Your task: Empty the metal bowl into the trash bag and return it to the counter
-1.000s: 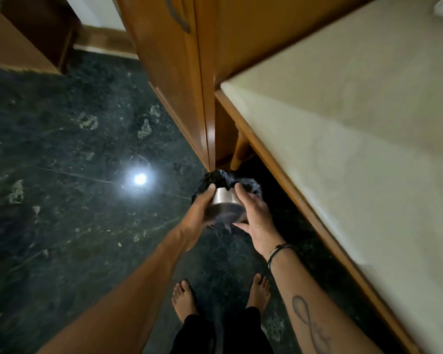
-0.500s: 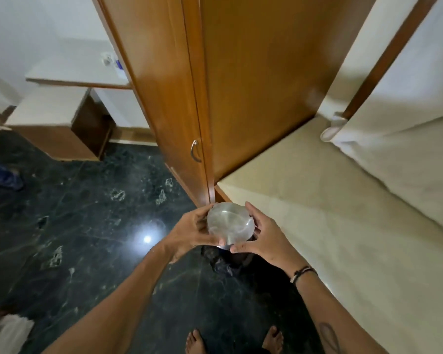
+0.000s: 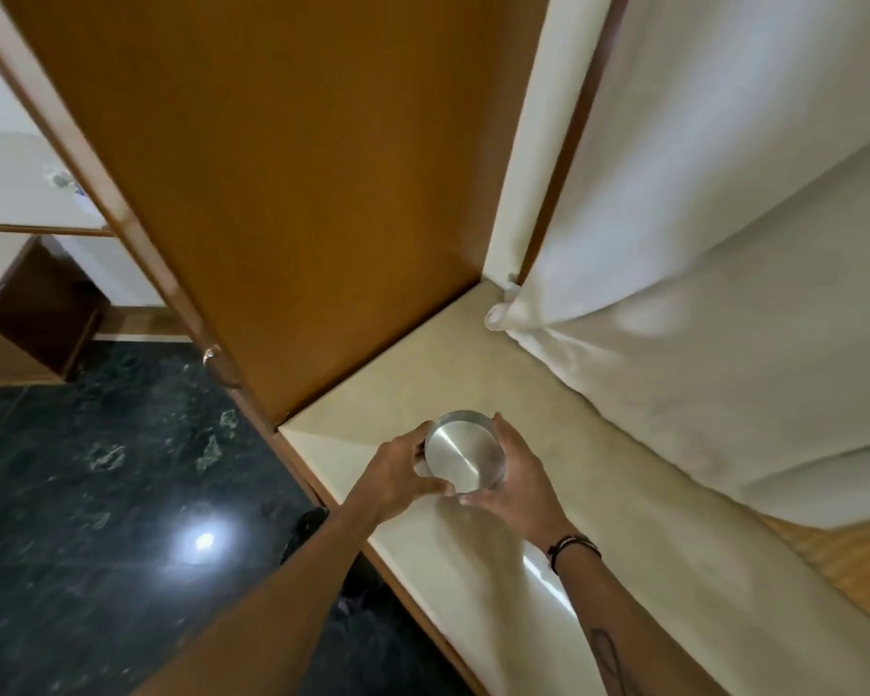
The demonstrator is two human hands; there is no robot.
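a: both hands are clamped on the metal bowl [image 3: 465, 457]. the left hand [image 3: 398, 477] has its fingers curled round the rim on its side, the right hand [image 3: 511, 474] cups the opposite rim, thumb over the far edge. each grip is only as wide as the bowl, nothing slack.

b: and where is the bowl itself?

a: over the pale desk [image 3: 423, 555], near the desk's corner where it meets the wooden cabinet [image 3: 282, 193]. mouth up, and the inside looks bare and shiny. i can't tell whether its base touches the desk or hangs just above it.

b: so which step is this?

a: i'd judge the emptying done and this the return. the trash bag [image 3: 307, 527] is only a dark lump on the floor below the desk's front edge, partly behind the left forearm.

b: next move?

a: seat the bowl flat on the desk, away from the edge, then loosen both hands together so it doesn't tip or skid. the white curtain [image 3: 724, 243] at the desk's back is well clear.
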